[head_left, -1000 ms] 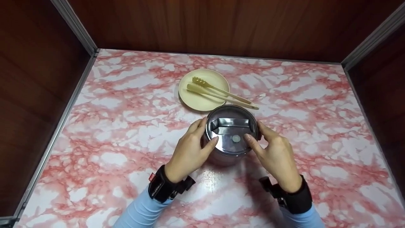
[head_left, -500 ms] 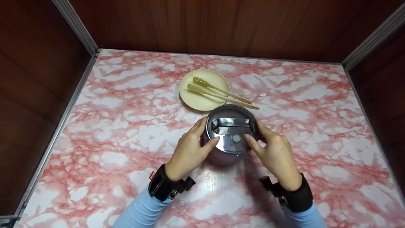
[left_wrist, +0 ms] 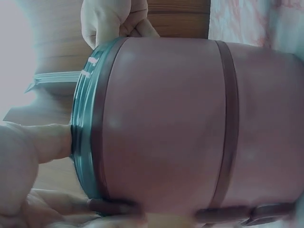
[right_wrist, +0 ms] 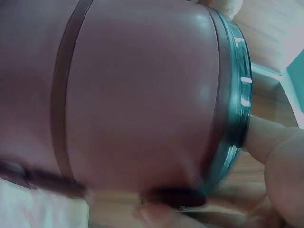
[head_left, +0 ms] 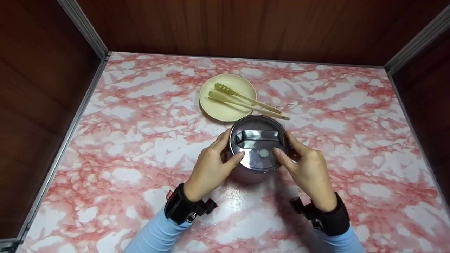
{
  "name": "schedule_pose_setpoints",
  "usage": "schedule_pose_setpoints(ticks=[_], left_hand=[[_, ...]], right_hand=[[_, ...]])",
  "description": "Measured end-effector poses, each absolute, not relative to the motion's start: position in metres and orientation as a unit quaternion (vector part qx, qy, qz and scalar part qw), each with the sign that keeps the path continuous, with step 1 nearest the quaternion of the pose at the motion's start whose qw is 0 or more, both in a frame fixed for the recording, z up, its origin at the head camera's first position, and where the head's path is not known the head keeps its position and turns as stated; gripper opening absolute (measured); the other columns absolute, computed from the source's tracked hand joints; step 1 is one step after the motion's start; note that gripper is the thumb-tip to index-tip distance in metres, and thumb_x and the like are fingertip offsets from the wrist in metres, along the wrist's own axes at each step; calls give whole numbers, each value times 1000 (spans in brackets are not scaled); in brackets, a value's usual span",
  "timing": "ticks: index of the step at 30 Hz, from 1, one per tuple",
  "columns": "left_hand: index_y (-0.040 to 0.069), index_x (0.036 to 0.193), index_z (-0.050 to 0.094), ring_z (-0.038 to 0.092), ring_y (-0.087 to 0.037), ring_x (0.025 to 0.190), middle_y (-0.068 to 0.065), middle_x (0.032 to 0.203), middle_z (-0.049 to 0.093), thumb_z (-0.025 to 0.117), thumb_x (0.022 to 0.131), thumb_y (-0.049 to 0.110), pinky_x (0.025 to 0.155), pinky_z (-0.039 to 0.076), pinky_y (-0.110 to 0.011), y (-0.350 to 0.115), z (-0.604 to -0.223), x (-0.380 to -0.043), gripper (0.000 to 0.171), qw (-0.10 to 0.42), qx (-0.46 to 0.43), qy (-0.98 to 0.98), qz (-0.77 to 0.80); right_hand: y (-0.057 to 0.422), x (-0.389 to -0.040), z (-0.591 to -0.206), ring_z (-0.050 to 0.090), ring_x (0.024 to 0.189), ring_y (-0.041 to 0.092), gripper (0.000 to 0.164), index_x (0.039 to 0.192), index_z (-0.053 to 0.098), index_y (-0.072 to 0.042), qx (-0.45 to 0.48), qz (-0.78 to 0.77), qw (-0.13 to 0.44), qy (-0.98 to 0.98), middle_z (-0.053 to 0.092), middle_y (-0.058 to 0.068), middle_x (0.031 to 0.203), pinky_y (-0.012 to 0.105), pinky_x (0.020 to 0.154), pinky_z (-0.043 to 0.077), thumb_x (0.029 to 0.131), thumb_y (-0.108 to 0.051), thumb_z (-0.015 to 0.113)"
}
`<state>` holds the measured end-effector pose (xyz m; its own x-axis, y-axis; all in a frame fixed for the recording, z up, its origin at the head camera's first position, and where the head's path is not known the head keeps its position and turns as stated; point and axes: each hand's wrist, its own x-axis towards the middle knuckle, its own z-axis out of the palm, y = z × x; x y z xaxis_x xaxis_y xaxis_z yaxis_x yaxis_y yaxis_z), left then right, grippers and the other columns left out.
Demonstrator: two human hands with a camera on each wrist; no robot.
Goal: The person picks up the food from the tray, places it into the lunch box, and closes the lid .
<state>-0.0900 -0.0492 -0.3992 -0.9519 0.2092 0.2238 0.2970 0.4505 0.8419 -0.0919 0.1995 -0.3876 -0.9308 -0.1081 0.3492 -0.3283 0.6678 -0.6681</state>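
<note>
A round pinkish lunch box with darker bands stands upright on the table, its dark see-through lid in place with a carry handle on top. My left hand grips the lid's left side, thumb on the top edge and fingers down by a dark side latch. On the opposite side my right hand holds the rim, its thumb over the lid near a small pale round button. In the right wrist view its fingertips are at another dark latch, which is blurred.
Behind the lunch box lies a pale yellow plate. Across it rest a slotted utensil and a flat-headed one, handles reaching right past the rim. Dark wood panels wall in the red-and-white marbled table at the back and sides.
My right thumb has slid slightly right on the lid and the right hand has shifted a little outward. The left hand and the lunch box stay nearly still.
</note>
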Motion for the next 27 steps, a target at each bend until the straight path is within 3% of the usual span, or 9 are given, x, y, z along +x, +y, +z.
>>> schedule_pose_setpoints(ticks=[9, 12, 17, 23, 27], left_hand=[[-8, 147, 36, 38, -27, 139, -20, 150, 40, 68, 95, 36, 113, 28, -33, -50, -398, -92, 75, 29, -154, -850, -502], [-3, 149, 35, 41, -27, 138, -17, 151, 41, 71, 92, 40, 112, 31, -35, -54, -393, -97, 80, 11, -168, -865, -473], [9, 156, 26, 36, -24, 140, -11, 156, 36, 80, 77, 51, 113, 30, -38, -68, -388, -117, 104, -57, -207, -867, -450], [24, 158, 18, 40, -20, 136, -6, 154, 38, 92, 62, 47, 111, 33, -40, -77, -407, -138, 123, -122, -240, -814, -515], [30, 157, 12, 38, -18, 137, -1, 156, 33, 96, 58, 41, 112, 31, -38, -72, -423, -143, 131, -122, -272, -778, -553]], right_hand=[[202, -91, -389, 70, 97, 24, 58, 135, 55, 3, 117, 404, 133, -897, 65, 21, 119, 18, 77, 52, 89, -26, 76], [208, -94, -384, 66, 108, 29, 66, 138, 52, 3, 149, 380, 108, -907, 60, 22, 128, 29, 88, 52, 86, -27, 79], [215, -110, -364, 49, 127, 43, 87, 147, 45, -4, 233, 292, 53, -926, 43, 22, 148, 54, 101, 42, 77, -38, 84], [207, -137, -358, 45, 133, 35, 93, 154, 36, -23, 320, 285, -32, -903, 30, 11, 159, 49, 102, 43, 77, -52, 78], [214, -146, -368, 32, 141, 34, 105, 156, 31, -27, 354, 333, -77, -871, 12, 6, 164, 51, 106, 38, 68, -43, 87]])
